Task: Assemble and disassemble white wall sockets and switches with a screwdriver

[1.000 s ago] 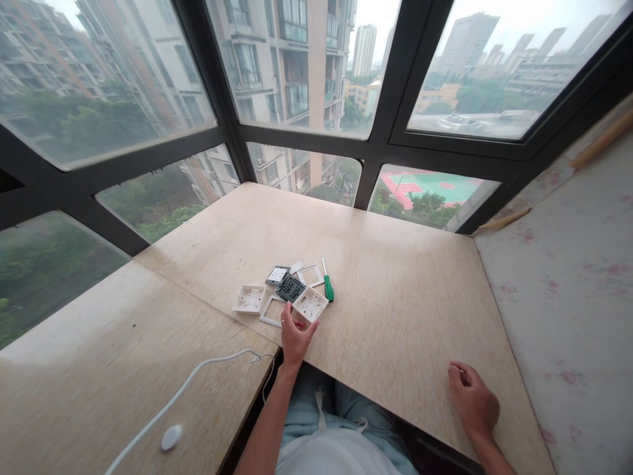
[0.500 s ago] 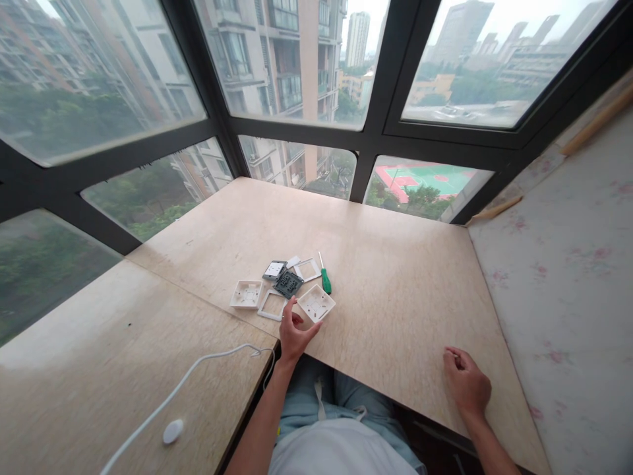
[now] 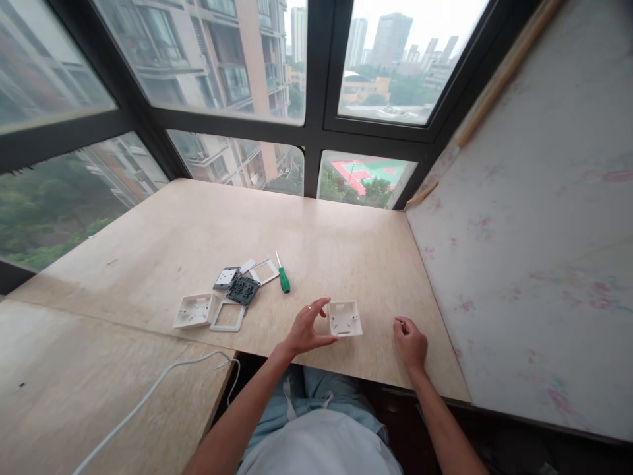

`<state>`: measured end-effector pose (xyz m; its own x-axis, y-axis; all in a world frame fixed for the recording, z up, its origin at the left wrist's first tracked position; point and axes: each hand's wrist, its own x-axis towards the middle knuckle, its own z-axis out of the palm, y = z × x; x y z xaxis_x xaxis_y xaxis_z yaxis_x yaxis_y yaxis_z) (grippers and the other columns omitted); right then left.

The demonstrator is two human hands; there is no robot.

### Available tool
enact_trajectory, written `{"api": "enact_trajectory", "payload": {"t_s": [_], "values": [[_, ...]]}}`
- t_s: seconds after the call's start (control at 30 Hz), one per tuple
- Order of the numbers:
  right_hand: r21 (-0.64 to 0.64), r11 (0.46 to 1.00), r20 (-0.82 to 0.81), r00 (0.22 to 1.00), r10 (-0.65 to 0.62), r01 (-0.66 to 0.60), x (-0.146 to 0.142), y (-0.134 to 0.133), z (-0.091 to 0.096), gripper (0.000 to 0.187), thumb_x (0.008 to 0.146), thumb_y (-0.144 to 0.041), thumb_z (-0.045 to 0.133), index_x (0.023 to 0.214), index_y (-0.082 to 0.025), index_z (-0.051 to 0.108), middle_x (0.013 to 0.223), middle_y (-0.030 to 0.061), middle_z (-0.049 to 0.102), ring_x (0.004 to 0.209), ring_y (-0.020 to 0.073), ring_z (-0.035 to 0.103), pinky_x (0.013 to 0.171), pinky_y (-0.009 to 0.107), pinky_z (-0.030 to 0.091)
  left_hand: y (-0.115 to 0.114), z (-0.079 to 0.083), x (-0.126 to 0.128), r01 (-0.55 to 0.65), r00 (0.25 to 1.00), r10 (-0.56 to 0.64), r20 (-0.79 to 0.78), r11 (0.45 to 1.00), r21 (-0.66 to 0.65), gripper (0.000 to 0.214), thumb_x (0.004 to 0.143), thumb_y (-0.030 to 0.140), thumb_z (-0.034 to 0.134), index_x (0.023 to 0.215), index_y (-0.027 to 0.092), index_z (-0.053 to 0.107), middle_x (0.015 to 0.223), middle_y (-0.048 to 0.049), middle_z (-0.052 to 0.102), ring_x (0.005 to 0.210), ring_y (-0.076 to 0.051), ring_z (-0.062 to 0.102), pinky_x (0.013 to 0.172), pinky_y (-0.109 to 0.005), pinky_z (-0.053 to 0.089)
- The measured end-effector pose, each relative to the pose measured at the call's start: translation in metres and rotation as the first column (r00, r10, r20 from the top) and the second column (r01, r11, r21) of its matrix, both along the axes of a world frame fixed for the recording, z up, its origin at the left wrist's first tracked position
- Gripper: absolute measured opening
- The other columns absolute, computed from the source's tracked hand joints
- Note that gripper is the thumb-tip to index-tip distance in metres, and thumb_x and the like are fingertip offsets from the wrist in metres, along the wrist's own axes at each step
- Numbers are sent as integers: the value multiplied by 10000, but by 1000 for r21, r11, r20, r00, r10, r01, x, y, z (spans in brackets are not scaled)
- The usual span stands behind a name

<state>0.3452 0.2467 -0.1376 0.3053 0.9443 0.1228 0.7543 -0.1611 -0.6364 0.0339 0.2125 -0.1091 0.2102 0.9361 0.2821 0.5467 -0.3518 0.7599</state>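
My left hand [image 3: 307,330] grips a white square wall-socket mounting box [image 3: 350,318] by its left side, index finger at the far edge and thumb at the near edge. The box's open side faces up. To the right, near the table's front edge, my right hand [image 3: 411,343] is closed, fingers curled in; whatever it may hold is hidden. A second white mounting box [image 3: 195,310] lies at the left beside a white cover frame [image 3: 225,328]. Behind them are a dark socket module [image 3: 242,290], a white-faced socket module [image 3: 227,277] and another white frame [image 3: 270,279].
A green-handled screwdriver [image 3: 283,280] lies right of the socket parts, with a small white plate [image 3: 248,266] among them. A white cable [image 3: 163,381] crosses the left table section [image 3: 99,369]. Windows border the back; a floral wall [image 3: 519,231] stands at the right.
My left hand has carried the mounting box rightward, away from the other parts and closer to my right hand. The view has turned right. My right hand stays closed.
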Motion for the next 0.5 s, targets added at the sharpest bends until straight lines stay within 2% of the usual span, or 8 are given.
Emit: {"api": "enact_trajectory", "payload": {"t_s": [0.17, 0.33, 0.5], "values": [[12, 1000, -33, 999, 2, -2, 0, 0, 0, 504, 773, -490, 426, 934, -120, 728, 792, 157, 731, 716, 264, 655, 669, 328, 443, 5, -14, 5, 16, 999, -20, -42, 997, -79, 960, 671, 515, 776, 1471, 275, 304, 1325, -105, 563, 1007, -245, 628, 958, -423, 456], [17, 1000, -58, 998, 13, -12, -1, 0, 1, 481, 782, -476, 426, 925, -125, 724, 799, 144, 733, 716, 255, 661, 664, 318, 443, 10, -17, 2, 40, 998, -44, -43, 996, -82, 1008, 685, 476, 777, 1505, 286, 222, 1326, -99, 574, 1105, -256, 607, 974, -416, 453], [21, 1000, -75, 997, 3, -2, -1, -1, 2, 483, 773, -470, 428, 927, -120, 723, 806, 145, 733, 719, 253, 657, 664, 320, 442, 11, -22, -1, 46, 996, -52, -70, 996, -82, 1000, 718, 474, 753, 1518, 258, 194, 1379, -124, 533, 1228, -295, 533, 1024, -460, 414]]}}
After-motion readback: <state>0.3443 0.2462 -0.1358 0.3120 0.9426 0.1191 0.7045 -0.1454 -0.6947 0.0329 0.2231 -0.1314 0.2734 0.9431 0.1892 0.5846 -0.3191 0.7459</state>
